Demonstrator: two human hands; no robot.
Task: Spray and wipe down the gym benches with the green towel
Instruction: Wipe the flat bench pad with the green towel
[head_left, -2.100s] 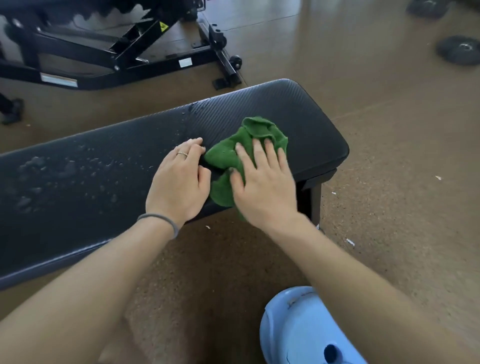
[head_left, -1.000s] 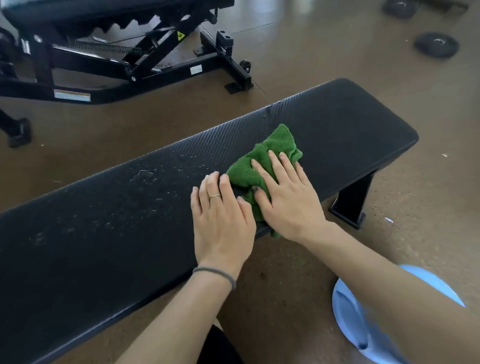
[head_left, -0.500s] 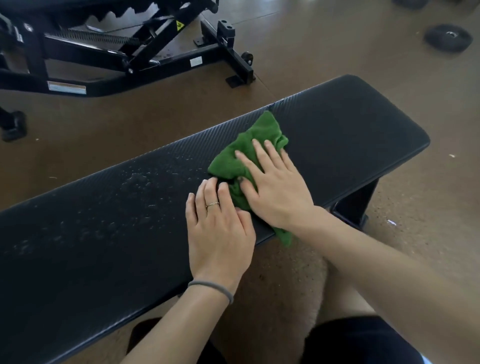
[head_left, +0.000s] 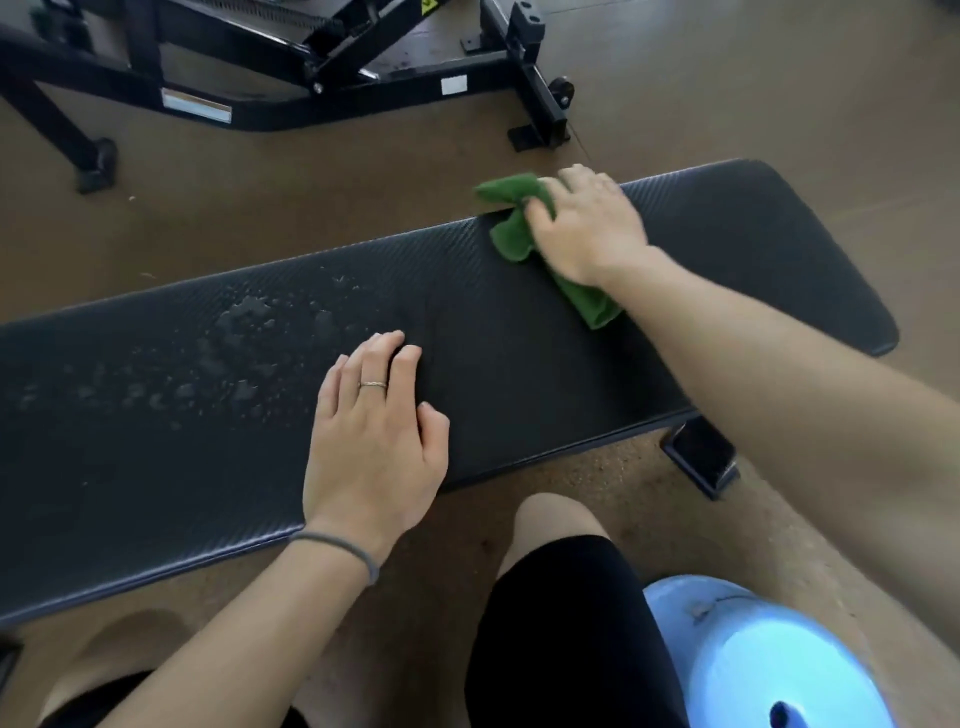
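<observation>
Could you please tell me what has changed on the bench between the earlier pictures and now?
The right hand has pushed the green towel away from the left hand to the bench's far edge. The left hand still rests flat on the pad, and the spray droplets beside it remain unwiped.

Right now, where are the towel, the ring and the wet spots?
towel (head_left: 511, 239): head view, its bunched left part.
ring (head_left: 373, 384): head view, band on a left-hand finger.
wet spots (head_left: 244, 317): head view, biggest patch on the bench.
</observation>
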